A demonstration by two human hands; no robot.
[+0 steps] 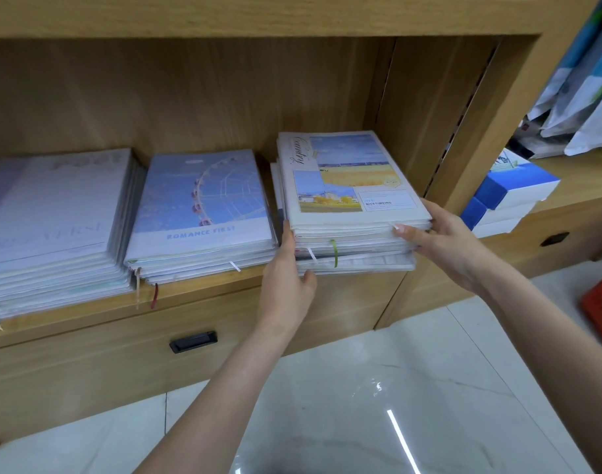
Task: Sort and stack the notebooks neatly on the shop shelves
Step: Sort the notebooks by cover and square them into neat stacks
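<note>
Wooden shelf (pixel 197 285), three notebook stacks (pixel 344 186)

1. We see the pale left stack (pixel 50 227) cut off by the frame's left edge, its cover lettering too blurred to read.
2. We cannot see the left hand's (pixel 287 268) fingers, hidden behind the right stack (pixel 347 206).
3. The red crate (pixel 600 309) runs off the right edge.

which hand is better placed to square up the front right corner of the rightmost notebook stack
Right. The right hand already has fingers curled on the front right corner of the white stack of landscape-cover notebooks. The left hand lies flat against the stack's left side, so it likely just braces.
</note>
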